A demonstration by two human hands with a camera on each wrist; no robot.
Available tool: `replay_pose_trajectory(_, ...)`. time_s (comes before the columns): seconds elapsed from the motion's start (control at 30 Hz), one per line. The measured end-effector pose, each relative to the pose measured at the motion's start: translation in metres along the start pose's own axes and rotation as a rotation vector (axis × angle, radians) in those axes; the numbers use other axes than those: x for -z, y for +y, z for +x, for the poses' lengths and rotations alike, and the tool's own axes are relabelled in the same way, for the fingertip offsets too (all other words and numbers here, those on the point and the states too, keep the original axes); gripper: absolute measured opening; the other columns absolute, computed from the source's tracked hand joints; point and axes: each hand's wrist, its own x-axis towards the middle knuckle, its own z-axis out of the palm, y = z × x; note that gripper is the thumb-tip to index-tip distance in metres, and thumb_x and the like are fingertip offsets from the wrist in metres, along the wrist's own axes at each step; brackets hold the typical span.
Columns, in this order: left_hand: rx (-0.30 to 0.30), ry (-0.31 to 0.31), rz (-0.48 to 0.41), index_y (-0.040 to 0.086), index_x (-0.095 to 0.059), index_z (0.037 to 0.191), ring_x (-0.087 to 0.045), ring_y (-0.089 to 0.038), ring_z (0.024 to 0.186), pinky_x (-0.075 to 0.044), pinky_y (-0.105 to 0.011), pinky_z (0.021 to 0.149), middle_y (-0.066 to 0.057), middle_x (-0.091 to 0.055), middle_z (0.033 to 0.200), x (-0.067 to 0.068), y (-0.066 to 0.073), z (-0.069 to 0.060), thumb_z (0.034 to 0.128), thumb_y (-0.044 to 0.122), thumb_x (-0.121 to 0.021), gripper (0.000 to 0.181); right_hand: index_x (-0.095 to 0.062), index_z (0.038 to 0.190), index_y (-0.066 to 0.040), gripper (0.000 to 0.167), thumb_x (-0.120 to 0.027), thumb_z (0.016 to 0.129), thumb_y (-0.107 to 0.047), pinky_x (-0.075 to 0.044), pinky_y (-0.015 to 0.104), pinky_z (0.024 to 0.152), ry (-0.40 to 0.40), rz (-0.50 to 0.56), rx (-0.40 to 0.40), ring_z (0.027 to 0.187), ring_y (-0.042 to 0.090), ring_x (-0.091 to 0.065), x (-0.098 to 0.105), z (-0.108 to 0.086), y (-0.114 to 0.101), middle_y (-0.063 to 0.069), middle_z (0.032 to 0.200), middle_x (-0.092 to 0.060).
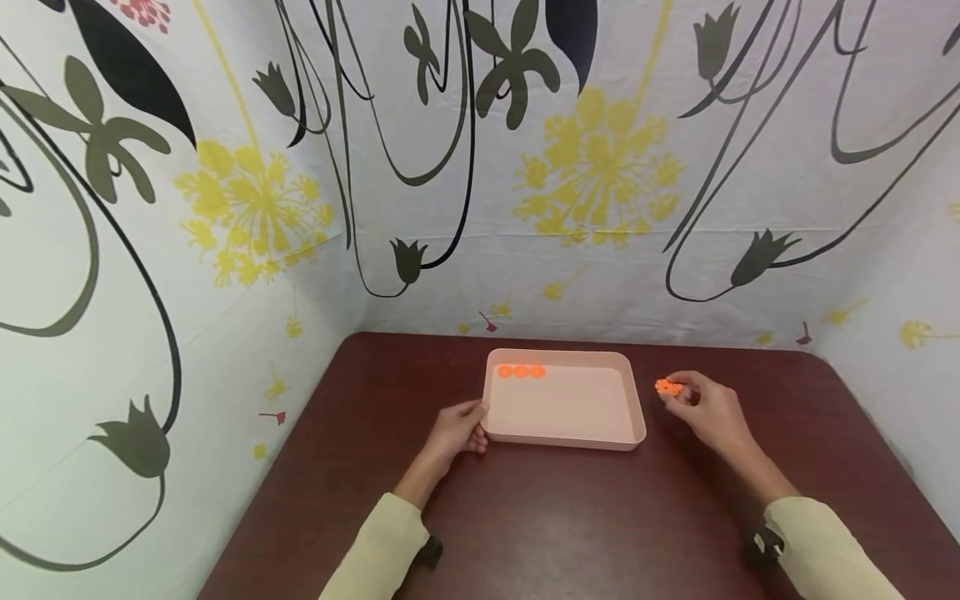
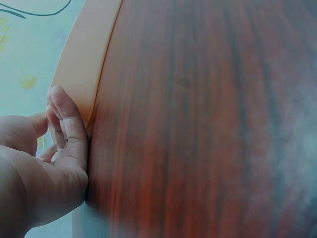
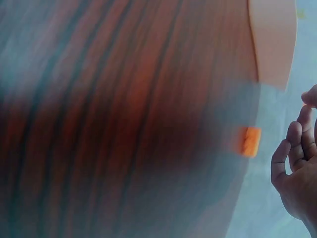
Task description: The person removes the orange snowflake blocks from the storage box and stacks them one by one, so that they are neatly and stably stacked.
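Note:
A shallow, light peach tray [image 1: 562, 404] lies on the table, with three orange flower-shaped pieces [image 1: 522, 372] in a row along its far left inside edge. My left hand [image 1: 456, 429] grips the tray's near left rim, thumb at the edge and fingers bent against the outer wall [image 2: 81, 64]. To the right of the tray, my right hand [image 1: 708, 408] has thumb and forefinger together at an orange flower-shaped piece [image 1: 666, 387]. In the right wrist view a thick orange block, perhaps stacked pieces [image 3: 251, 142], sits apart from the fingers; only a trace of orange shows at the fingertips.
The dark reddish-brown wooden table [image 1: 570, 517] carries the tray. White cloth with printed flowers [image 1: 600, 167] hangs behind the table and along both sides. A dark band [image 1: 768, 543] sits at the right wrist by the sleeve.

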Motion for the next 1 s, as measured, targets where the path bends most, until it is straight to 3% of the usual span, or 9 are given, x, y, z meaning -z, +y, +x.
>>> replay_pose_trajectory(0.3, 0.001, -0.008, -0.007, 0.004, -0.060, 0.148, -0.066, -0.011, 0.060, -0.064, -0.027, 0.060, 0.000, -0.061, 0.071, 0.001, -0.001, 0.000, 0.1055, 0.040, -0.066, 0.056, -0.068, 0.120, -0.001, 0.030, -0.078, 0.096, -0.016, -0.036, 0.020, 0.057, -0.005, -0.008, -0.040, 0.064, 0.000, -0.047, 0.006, 0.001, 0.026, 0.004, 0.079, -0.066)
replay_pose_trajectory(0.6, 0.008, -0.002, -0.003, 0.004, -0.060, 0.148, -0.066, -0.010, 0.060, -0.065, -0.028, 0.061, 0.000, -0.061, 0.072, 0.001, -0.003, 0.003, 0.1057, 0.039, -0.066, 0.055, -0.065, 0.126, 0.004, 0.035, -0.074, 0.099, -0.016, -0.038, 0.024, 0.055, -0.081, -0.022, -0.100, 0.061, 0.007, -0.047, 0.002, 0.003, 0.029, 0.008, 0.083, -0.068)
replay_pose_trajectory(1.0, 0.000, -0.017, -0.003, 0.003, -0.059, 0.149, -0.066, -0.011, 0.061, -0.065, -0.028, 0.061, 0.000, -0.062, 0.071, 0.003, -0.002, 0.002, 0.1066, 0.038, -0.065, 0.055, -0.066, 0.123, 0.006, 0.034, -0.074, 0.098, -0.015, -0.037, 0.023, 0.057, -0.106, -0.048, -0.080, 0.063, 0.008, -0.048, -0.002, 0.009, 0.031, 0.008, 0.082, -0.065)
